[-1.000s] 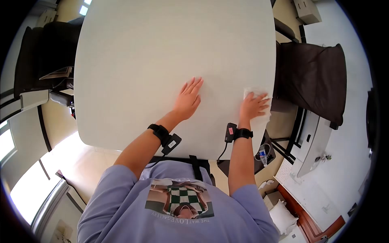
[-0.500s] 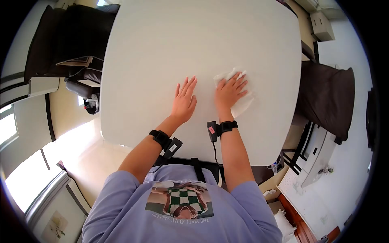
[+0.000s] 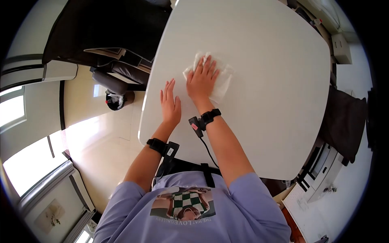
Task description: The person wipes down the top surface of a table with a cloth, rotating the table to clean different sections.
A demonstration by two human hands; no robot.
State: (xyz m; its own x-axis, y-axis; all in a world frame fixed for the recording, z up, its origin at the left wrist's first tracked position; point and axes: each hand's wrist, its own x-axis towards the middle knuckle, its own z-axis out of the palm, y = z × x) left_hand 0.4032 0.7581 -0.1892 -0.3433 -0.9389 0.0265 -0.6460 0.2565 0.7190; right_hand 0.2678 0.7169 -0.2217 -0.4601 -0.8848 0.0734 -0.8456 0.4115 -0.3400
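Observation:
A thin, crumpled white cloth or tissue (image 3: 222, 83) lies on the pale table (image 3: 259, 113). My right hand (image 3: 201, 81) rests palm down on it, fingers spread, with the sheet showing past the fingertips and to the right of the hand. To the left, near the table's left edge, my left hand (image 3: 171, 104) has its fingers extended and holds nothing. Whether its palm touches the tabletop cannot be told. Each wrist wears a black strap with a small black device and a cable.
Dark chairs stand at the left (image 3: 109, 32) and right (image 3: 342, 121) of the table. A black bin (image 3: 115, 100) with a light liner is on the floor at left. A white cabinet (image 3: 324, 168) stands at lower right.
My right hand and the cloth have moved left across the table, away from the right edge. The view has turned, so the table's left edge now lies near my left hand.

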